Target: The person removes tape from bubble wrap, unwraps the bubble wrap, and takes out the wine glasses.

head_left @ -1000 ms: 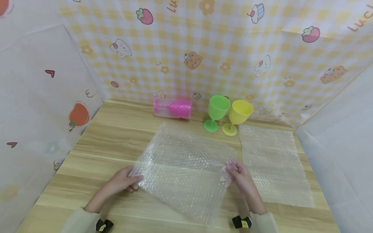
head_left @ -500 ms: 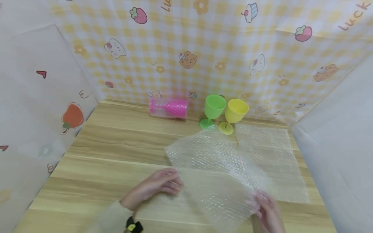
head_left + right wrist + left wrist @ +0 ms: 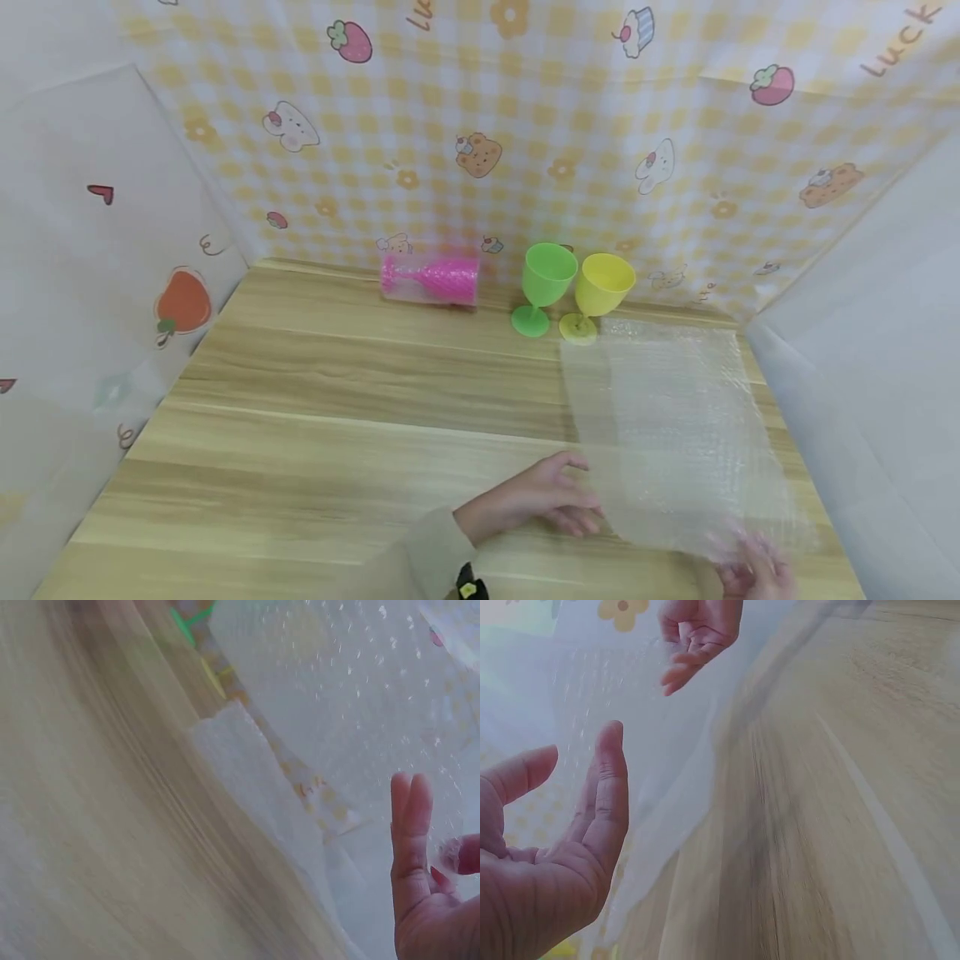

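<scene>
In the head view a clear sheet of bubble wrap (image 3: 592,400) hangs at the right side of the table, overlapping a second bubble wrap sheet (image 3: 667,333) that lies there. My right hand (image 3: 753,571) pinches its near right part; in the right wrist view, thumb and a curled finger of that hand (image 3: 424,900) hold the film (image 3: 330,667) while two fingers stay straight. My left hand (image 3: 551,500) is beside the sheet's left edge, thumb and fingers spread. The left wrist view has this hand (image 3: 562,855) with nothing gripped in it.
Along the back of the table (image 3: 300,467) a green goblet (image 3: 547,275) and a yellow goblet (image 3: 602,286) stand upright, near the lying sheet's far edge. Left of them a pink goblet (image 3: 450,280) lies on its side, wrapped in clear film. A patterned cloth (image 3: 525,100) rises behind.
The held bubble wrap has moved from the middle of the table to the right, over the other sheet. My left hand has let go of it and followed rightward; my right hand moved right and nearer.
</scene>
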A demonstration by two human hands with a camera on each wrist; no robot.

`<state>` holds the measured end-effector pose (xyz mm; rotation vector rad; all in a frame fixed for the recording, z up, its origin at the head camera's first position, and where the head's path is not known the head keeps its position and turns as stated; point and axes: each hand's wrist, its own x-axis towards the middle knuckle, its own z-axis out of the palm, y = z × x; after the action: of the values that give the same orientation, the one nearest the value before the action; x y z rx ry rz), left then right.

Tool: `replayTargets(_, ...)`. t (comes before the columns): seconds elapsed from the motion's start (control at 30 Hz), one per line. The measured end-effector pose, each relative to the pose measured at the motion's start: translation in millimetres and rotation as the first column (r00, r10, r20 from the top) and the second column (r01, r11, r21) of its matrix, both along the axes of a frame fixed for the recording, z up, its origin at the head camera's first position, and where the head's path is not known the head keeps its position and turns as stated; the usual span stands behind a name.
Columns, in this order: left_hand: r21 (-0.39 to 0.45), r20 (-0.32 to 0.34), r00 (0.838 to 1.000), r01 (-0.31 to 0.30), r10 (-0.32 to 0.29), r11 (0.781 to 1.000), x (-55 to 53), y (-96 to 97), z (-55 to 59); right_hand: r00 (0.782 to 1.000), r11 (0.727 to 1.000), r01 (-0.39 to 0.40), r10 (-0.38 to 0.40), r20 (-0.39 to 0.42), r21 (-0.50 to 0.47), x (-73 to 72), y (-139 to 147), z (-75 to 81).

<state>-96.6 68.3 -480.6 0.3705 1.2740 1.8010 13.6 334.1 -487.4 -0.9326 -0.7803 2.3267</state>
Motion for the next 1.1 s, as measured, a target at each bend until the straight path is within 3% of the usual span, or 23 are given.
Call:
replayTargets(0.03, -0.012, -0.014, 1.0, 0.007, -0.007, 1.0, -0.6, 5.6, 0.4, 0.999, 0.999, 0.044, -0.044, -0.006, -0.013, -0.1, 1.6, 0.8)
replayTargets(0.17, -0.043, -0.057, 0.998, 0.013, -0.016, 0.999, -5.1, 25.1, 3.2, 0.997, 0.998, 0.056, -0.056, -0.06, -0.015, 0.6, 8.7, 4.4)
replayTargets(0.27, -0.057, -0.07, 0.998, -0.004, 0.0, 0.998, -8.6, 38.8, 4.5, 0.997, 0.997, 0.074, -0.074, -0.024, -0.011, -3.3, 12.7, 9.3)
replayTargets(0.53, -0.09, -0.014, 0.994, -0.113, 0.112, 0.989, -16.1, 66.9, -2.5, 0.996, 0.998, 0.058, -0.06, 0.065, 0.033, -21.5, 21.1, 17.7)
replayTargets(0.7, -0.045, -0.012, 0.992, -0.126, 0.125, 0.991, -20.4, 69.3, -6.7, 0.999, 0.999, 0.015, -0.016, 0.046, 0.041, -33.4, 25.3, 15.2)
replayTargets(0.87, -0.061, -0.089, 0.993, -0.079, 0.074, 0.995, -24.4, 69.5, -8.0, 0.999, 0.998, -0.015, 0.018, -0.051, 0.055, -36.7, 26.6, 10.1)
replayTargets(1.0, -0.197, -0.164, 0.986, -0.018, -0.014, 0.98, -25.4, 71.3, -11.9, 0.991, 1.0, -0.004, 0.005, -0.136, 0.013, -36.6, 26.8, 7.1)
replayTargets(1.1, -0.307, -0.194, 0.978, 0.018, -0.081, 0.952, -24.4, 72.9, -16.6, 0.993, 1.0, 0.018, -0.02, -0.119, -0.018, -35.6, 27.8, 6.4)
